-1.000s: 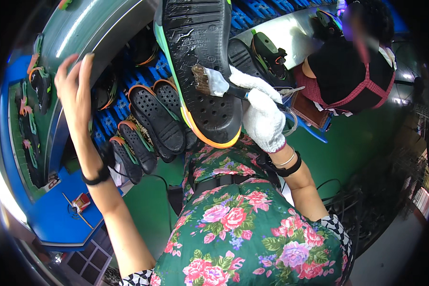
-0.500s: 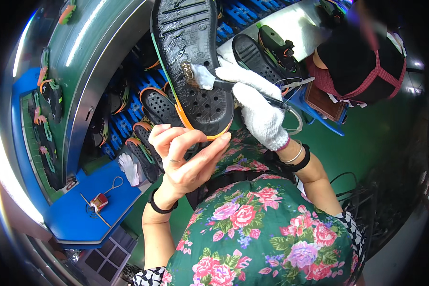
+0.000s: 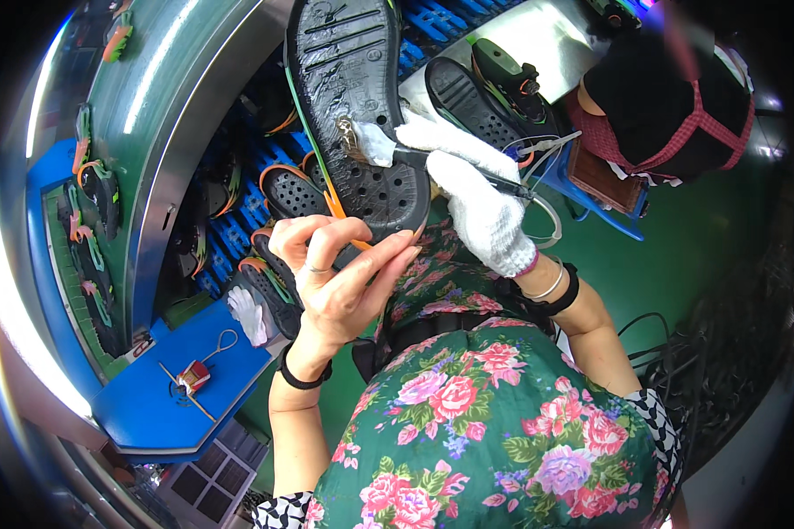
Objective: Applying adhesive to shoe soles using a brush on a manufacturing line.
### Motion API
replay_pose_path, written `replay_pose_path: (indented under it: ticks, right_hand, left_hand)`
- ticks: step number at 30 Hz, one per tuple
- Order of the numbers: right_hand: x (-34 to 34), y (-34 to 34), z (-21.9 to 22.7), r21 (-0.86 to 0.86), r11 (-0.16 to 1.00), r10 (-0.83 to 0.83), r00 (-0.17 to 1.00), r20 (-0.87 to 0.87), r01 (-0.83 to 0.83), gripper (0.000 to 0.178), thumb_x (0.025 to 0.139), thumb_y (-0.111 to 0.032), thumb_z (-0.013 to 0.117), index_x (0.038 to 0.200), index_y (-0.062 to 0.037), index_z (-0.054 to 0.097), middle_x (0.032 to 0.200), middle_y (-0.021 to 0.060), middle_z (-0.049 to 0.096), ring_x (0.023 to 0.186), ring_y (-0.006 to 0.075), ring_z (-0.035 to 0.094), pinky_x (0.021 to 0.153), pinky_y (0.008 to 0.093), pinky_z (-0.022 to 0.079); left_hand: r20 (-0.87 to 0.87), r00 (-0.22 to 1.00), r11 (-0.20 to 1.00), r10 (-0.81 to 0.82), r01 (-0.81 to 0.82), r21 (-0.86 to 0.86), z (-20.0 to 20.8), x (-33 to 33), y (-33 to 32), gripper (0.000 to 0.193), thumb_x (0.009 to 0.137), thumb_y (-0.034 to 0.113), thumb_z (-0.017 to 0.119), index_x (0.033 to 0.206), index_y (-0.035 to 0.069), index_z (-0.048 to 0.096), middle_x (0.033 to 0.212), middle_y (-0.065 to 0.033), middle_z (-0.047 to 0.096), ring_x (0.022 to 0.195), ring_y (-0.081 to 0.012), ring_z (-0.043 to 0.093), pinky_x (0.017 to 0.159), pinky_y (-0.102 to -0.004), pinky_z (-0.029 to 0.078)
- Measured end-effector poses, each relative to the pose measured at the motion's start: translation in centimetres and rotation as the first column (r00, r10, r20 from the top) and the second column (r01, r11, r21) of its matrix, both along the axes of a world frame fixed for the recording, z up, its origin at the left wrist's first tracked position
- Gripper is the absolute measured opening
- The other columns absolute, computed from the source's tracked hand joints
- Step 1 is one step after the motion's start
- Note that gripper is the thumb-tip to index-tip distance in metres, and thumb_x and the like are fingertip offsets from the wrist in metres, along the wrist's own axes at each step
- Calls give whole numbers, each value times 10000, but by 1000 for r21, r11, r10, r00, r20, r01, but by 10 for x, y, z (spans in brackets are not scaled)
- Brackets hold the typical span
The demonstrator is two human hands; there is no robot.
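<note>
A black shoe sole (image 3: 348,75) with rows of round holes and an orange and green rim lies in front of me, its surface shiny as if wet. My left hand (image 3: 344,264), bare, pinches the near end of its rim. In a white knitted glove, my right hand (image 3: 481,203) is closed around the dark handle of a brush (image 3: 377,146). The brush has a whitish wrapped part, and its brown bristles touch the middle of the sole, close to the holes.
More black soles (image 3: 293,192) sit on a blue slatted conveyor (image 3: 428,31); two shoe pieces rest on a metal plate (image 3: 547,35). A curved metal machine (image 3: 176,97) stands left. On a blue table (image 3: 141,410) lies a white glove (image 3: 249,316). Another person (image 3: 653,106) is at upper right.
The fingers of my left hand have shifted slightly and now cover more of the orange rim at the near end. The brush stays at nearly the same spot on the sole.
</note>
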State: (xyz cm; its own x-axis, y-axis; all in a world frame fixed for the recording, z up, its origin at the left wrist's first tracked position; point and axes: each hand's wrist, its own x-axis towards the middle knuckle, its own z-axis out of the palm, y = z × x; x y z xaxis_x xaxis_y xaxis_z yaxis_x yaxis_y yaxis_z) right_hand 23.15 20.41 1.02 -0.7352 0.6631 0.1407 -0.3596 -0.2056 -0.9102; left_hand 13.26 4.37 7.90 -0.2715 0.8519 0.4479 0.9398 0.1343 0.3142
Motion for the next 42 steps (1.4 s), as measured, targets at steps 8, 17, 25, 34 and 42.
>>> replay_pose_path:
  ticks: [8, 17, 25, 34, 42]
  right_hand:
    - [0, -3, -3, -10, 1000, 19, 1000, -9, -19, 278, 965, -26, 548, 1194, 53, 684, 1226, 132, 699, 1252, 239, 589, 1110, 370, 417]
    - [1, -3, 4, 20, 998, 58, 998, -2, -58, 276, 966, -34, 554, 1193, 43, 689, 1230, 129, 696, 1256, 241, 586, 1112, 377, 417]
    - [2, -5, 2, -87, 991, 98, 995, -3, -98, 277, 972, -32, 553, 1206, 34, 687, 1250, 124, 686, 1323, 255, 532, 1138, 390, 386]
    - [3, -3, 0, 20, 996, 91, 995, -30, -91, 285, 968, -16, 551, 1216, 32, 683, 1276, 133, 674, 1333, 259, 524, 1143, 391, 372]
    - [7, -4, 8, 109, 990, 87, 996, 4, -86, 300, 955, -13, 555, 1224, 25, 682, 1299, 165, 659, 1322, 271, 541, 1142, 402, 369]
  left_hand:
    - [68, 998, 1000, -4, 4, 3, 1, -5, 0, 266, 601, 228, 909, 839, 220, 788, 911, 30, 574, 961, -223, 489, 845, -385, 366]
    - [42, 999, 995, -23, 19, 94, -1, -11, -7, 293, 538, 307, 934, 763, 236, 760, 965, 16, 536, 1025, -250, 454, 879, -411, 384]
    - [40, 999, 993, -15, 10, 116, -6, -7, -6, 273, 578, 301, 928, 801, 248, 779, 1025, 6, 540, 1111, -268, 456, 933, -419, 393]
    - [70, 997, 990, 13, -23, 140, -18, -8, -20, 300, 584, 345, 936, 790, 215, 761, 1107, -31, 488, 1137, -284, 458, 944, -434, 406]
    - [456, 890, 757, 8, -303, 579, -35, -27, -27, 525, 991, 477, 554, 1277, 45, 471, 1305, -181, 477, 1221, -309, 501, 1017, -446, 391]
